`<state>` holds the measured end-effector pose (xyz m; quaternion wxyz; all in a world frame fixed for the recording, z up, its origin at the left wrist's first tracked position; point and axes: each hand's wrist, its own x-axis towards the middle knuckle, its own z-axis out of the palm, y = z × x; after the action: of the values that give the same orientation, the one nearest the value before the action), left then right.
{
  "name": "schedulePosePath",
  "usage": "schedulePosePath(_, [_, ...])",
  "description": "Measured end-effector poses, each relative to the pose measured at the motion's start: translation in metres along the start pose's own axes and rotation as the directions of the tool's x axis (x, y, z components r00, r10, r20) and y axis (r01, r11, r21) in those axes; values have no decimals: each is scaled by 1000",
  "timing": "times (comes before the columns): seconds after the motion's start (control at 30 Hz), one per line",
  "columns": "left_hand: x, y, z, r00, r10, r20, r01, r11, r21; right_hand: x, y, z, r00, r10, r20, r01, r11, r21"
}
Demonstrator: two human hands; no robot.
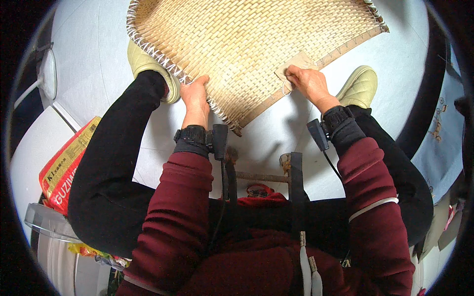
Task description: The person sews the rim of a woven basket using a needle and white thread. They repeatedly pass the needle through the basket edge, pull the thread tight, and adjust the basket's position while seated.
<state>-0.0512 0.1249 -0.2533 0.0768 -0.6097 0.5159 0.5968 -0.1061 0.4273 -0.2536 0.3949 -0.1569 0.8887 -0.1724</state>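
Note:
A woven wicker winnowing basket (222, 48) slants across the upper middle, its front corner pointing toward me. White cord wraps its left rim (155, 55), and a flat wooden strip (344, 48) is stitched along its right edge. My left hand (195, 94) grips the cord-wrapped rim, thumb on the weave. Against the wooden strip lies a tan patch (301, 61), of cloth or card. The curled fingers of my right hand (309, 83) pinch at this patch; its fingertips are partly hidden. A loop of white cord (285, 88) shows just below them.
My feet in pale quilted slippers (357, 87) flank the basket on the light floor (92, 74). A low wooden frame (259, 177) stands between my legs. At left are a red printed bag (68, 166) and a clear plastic lid (52, 224); blue fabric (440, 148) hangs at right.

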Motion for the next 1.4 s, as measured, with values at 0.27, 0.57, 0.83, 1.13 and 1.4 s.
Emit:
schedulePosePath(0.27, [-5,4,7,999,16,-45,-15,999,31,10,3,5,993,-113,22,114,993,-9])
schedulePosePath(0.57, [-1,-1,7,999,28,-24,-27,999,25,4,18,-9,983,-63,174,54,997,59])
schedulePosePath(0.83, [-6,-3,12,986,113,-125,-101,990,102,-19,32,0,955,289,65,-292,887,358])
schedulePosePath(1.13, [-16,-32,-9,983,-145,108,153,986,-62,-37,54,20,791,598,126,-281,173,944])
schedulePosePath(1.4, [4,-28,-34,847,-431,310,370,898,239,-38,42,-4,798,571,192,-251,25,968])
